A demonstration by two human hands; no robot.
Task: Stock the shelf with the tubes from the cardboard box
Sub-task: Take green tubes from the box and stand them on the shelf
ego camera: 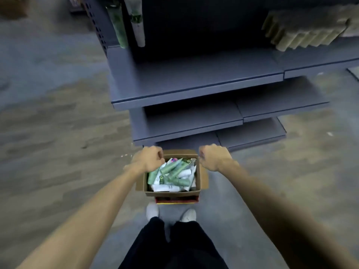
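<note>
Green and white tubes (172,174) are lying jumbled inside the brown cardboard box (203,178). Left hand (152,159) and right hand (213,157) are hovering curled over its rim, holding nothing.

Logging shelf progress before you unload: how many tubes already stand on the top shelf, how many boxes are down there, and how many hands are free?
Tubes on the top shelf: 2 (green tube, white tube)
cardboard box: 1
Free hands: 2 (left hand, right hand)
Total: 5
</note>
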